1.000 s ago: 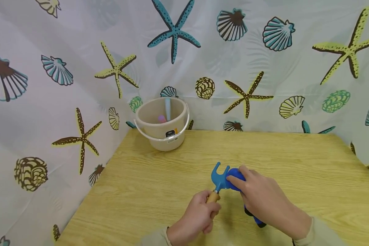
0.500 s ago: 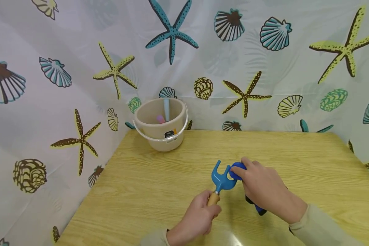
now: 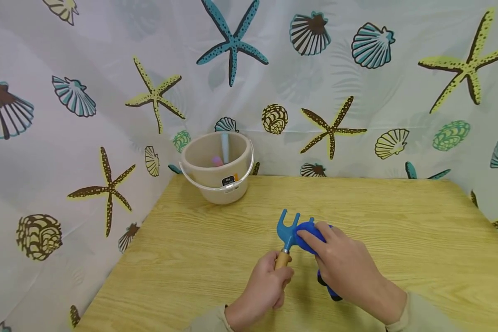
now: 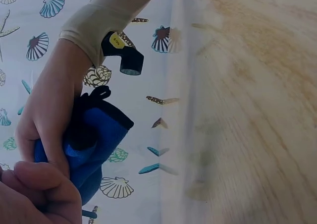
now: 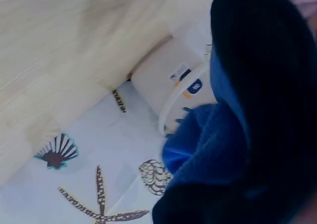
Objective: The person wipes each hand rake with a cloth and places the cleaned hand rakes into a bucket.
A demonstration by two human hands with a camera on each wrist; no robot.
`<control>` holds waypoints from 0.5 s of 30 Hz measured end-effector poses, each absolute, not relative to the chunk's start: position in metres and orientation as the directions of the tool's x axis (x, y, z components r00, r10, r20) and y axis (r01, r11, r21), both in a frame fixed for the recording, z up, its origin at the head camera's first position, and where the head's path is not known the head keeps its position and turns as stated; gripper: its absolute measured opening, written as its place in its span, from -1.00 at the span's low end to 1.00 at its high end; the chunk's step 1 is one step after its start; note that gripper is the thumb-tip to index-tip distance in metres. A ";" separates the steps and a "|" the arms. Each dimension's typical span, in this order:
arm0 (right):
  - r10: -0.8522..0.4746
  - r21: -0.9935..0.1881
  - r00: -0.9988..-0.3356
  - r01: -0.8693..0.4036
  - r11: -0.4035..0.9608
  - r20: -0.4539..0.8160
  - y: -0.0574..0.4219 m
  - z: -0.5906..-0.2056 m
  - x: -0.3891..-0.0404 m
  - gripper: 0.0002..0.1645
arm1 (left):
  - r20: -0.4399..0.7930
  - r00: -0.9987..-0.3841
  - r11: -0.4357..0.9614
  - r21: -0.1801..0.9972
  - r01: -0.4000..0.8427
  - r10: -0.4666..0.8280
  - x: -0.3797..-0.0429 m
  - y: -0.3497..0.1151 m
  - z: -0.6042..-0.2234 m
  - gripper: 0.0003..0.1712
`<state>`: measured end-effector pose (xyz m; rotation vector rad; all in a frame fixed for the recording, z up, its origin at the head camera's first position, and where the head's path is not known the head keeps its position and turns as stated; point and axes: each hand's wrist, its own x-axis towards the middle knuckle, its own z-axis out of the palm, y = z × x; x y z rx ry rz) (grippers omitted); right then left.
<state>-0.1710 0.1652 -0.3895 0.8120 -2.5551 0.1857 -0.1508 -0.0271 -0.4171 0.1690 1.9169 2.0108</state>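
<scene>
In the head view my left hand [image 3: 262, 288] grips the wooden handle [image 3: 281, 260] of a small blue hand fork [image 3: 288, 234], its tines pointing away from me. My right hand [image 3: 350, 265] pinches a blue cloth [image 3: 306, 236] with dark edging against the right side of the fork's head, hiding part of it. Loose cloth hangs below that palm. From the left wrist, the cloth [image 4: 106, 140] shows a black border and a small loop, bunched under the right fingers. Close up in the right wrist view, the cloth [image 5: 213, 144] covers most of the fork.
A beige bucket [image 3: 205, 179] with a white handle stands at the table's back left. Inside it are a light blue stick-like item [image 3: 225, 147] and a pink-purple item [image 3: 217, 160]. A curtain [image 3: 249, 106] printed with shells and starfish surrounds the wooden table [image 3: 182, 258].
The cloth slid right along the fork's head to its right-hand tines, then came back left over the head. The fork has shifted slightly left and turned, showing more tines. My grips look unchanged.
</scene>
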 end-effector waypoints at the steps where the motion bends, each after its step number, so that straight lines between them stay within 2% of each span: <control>1: -0.516 0.015 -0.713 -0.579 0.815 0.475 0.165 -0.390 -0.172 -0.42 | -0.151 -0.929 -0.009 0.986 -0.164 0.337 -0.151 -0.028 -0.417 -0.77; 5: -0.498 0.040 -0.695 -0.562 0.826 0.519 0.168 -0.388 -0.186 -0.41 | -0.133 -0.924 0.044 0.991 -0.125 0.358 -0.150 -0.030 -0.415 -0.76; 9: -0.470 0.004 -0.744 -0.532 0.847 0.475 0.175 -0.379 -0.203 -0.44 | -0.124 -0.914 0.073 0.992 -0.103 0.386 -0.144 -0.031 -0.414 -0.77; 12: -0.474 -0.111 -0.798 -0.545 0.831 0.371 0.183 -0.372 -0.215 -0.54 | -0.136 -0.901 0.066 0.991 -0.119 0.412 -0.140 -0.030 -0.413 -0.79; 15: -0.512 -0.296 -0.828 -0.561 0.773 0.230 0.193 -0.368 -0.225 -0.63 | -0.161 -0.892 0.061 0.987 -0.149 0.423 -0.137 -0.029 -0.413 -0.80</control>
